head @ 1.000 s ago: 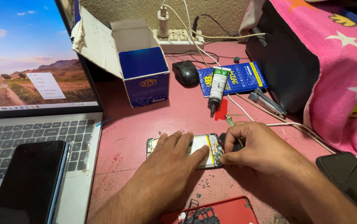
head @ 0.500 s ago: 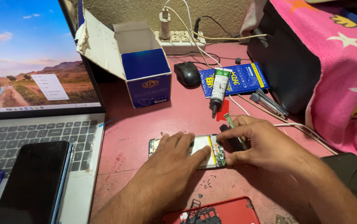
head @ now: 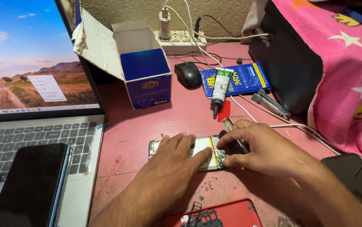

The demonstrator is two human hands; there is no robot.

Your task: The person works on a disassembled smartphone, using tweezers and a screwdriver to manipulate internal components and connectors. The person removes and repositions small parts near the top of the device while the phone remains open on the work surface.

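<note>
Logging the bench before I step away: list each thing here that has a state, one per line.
Opened phone: back off, held flat by left hand.
Tool: gripped in right hand.
Laptop: open, screen lit.
Blue box: flaps open.
Glue tube: capped, lying down.
Black phone: screen dark.

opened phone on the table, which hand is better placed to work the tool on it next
Probably the right hand: it already grips the tool at the opened phone edge, while the left hand lies flat, pinning it down.

Colours and patterns on the worn pink wooden table [head: 155,122]

A blue and white open cardboard box [head: 141,69], a black computer mouse [head: 188,74], a red phone back cover [head: 231,214] and a pink star-patterned cloth [head: 341,54] are seen; a white battery with a yellow stripe is shown in the opened phone [head: 208,151].
</note>
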